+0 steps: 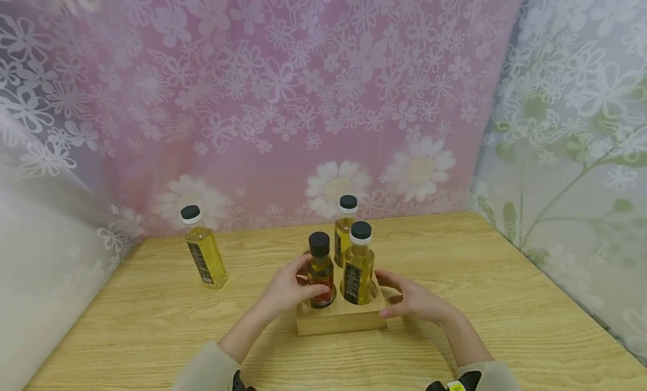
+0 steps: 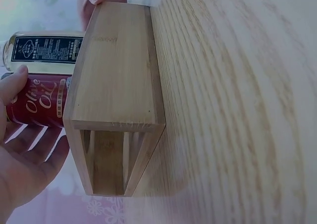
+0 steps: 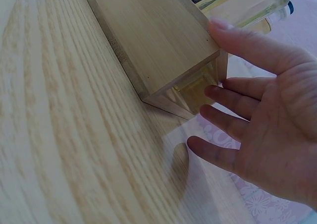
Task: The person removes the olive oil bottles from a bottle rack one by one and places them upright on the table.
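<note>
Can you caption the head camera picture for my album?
Left hand holds a red-labelled bottle at a wooden holder, right hand at the holder's side.

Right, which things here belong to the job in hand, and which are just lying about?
Job, apparently:
Red bottle, in the left hand
Rack, at the right hand
Front yellow bottle, in the rack
Rear yellow bottle, likely

Lying about, perhaps:
Left yellow bottle, standing apart
Curtain

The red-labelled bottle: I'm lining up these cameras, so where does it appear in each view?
Head: just below the picture's centre, the red-labelled bottle stands in the wooden holder, held by the left hand.
Left wrist: sideways near the left edge, below a black-labelled bottle.
Right wrist: only a red sliver at the top edge, probably its label.
Shared landmark: the wooden holder's long plain side.
</note>
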Action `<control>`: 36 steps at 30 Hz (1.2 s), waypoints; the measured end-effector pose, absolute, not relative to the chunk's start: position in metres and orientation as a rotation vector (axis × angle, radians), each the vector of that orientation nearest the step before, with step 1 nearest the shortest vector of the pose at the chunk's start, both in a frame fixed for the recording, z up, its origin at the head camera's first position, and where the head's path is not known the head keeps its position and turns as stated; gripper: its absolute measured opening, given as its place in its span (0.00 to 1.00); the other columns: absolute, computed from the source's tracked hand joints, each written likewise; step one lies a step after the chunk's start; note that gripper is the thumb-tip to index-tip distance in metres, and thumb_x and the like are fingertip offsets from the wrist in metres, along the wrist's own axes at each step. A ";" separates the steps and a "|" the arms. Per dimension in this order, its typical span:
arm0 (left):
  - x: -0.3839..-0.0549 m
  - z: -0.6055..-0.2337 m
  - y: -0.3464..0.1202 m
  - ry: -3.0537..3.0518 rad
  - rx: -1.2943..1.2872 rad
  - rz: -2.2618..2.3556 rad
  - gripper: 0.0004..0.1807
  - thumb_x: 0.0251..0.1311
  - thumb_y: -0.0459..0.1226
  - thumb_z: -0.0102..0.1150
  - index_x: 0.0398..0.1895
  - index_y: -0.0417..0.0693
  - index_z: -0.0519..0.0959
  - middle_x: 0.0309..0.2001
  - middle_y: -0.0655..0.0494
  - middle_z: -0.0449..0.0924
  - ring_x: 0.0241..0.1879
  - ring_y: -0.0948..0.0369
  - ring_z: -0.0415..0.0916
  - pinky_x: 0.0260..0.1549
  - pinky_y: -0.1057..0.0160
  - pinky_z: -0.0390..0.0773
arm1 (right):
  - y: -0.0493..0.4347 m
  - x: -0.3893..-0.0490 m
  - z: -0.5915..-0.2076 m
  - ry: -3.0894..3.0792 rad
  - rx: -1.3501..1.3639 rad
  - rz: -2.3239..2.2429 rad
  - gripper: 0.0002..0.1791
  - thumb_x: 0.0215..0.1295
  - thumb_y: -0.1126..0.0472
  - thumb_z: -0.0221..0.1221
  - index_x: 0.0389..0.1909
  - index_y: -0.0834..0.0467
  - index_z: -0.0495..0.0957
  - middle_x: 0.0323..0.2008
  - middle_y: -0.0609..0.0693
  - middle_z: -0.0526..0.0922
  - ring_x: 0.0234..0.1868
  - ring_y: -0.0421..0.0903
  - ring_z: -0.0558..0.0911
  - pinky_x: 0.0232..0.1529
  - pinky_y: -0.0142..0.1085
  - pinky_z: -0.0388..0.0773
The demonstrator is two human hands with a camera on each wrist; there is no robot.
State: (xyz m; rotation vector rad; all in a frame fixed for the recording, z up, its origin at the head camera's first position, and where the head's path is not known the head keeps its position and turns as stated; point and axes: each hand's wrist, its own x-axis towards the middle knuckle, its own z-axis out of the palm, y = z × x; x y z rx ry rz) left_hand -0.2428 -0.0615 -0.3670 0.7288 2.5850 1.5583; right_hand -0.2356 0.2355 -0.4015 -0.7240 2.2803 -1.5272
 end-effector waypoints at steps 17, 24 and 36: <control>-0.237 -0.331 -0.068 2.630 0.674 1.731 0.32 0.51 0.42 0.68 0.61 0.53 0.69 0.45 0.56 0.76 0.46 0.57 0.73 0.39 0.61 0.78 | 0.235 -0.236 -0.402 2.289 -0.726 -1.518 0.50 0.54 0.60 0.66 0.70 0.68 0.45 0.67 0.68 0.51 0.67 0.65 0.51 0.59 0.61 0.58; -0.235 -0.322 -0.081 2.655 0.642 1.746 0.32 0.52 0.41 0.68 0.61 0.52 0.70 0.45 0.54 0.76 0.47 0.56 0.73 0.40 0.59 0.78 | 0.235 -0.236 -0.402 2.287 -0.723 -1.514 0.50 0.54 0.60 0.66 0.70 0.68 0.45 0.67 0.69 0.51 0.67 0.66 0.51 0.59 0.61 0.58; -0.232 -0.320 -0.119 2.771 0.543 1.673 0.32 0.53 0.44 0.66 0.62 0.50 0.68 0.48 0.50 0.76 0.50 0.53 0.72 0.43 0.56 0.77 | 0.236 -0.237 -0.403 2.282 -0.717 -1.513 0.49 0.55 0.60 0.65 0.70 0.67 0.45 0.68 0.68 0.51 0.67 0.65 0.51 0.58 0.61 0.58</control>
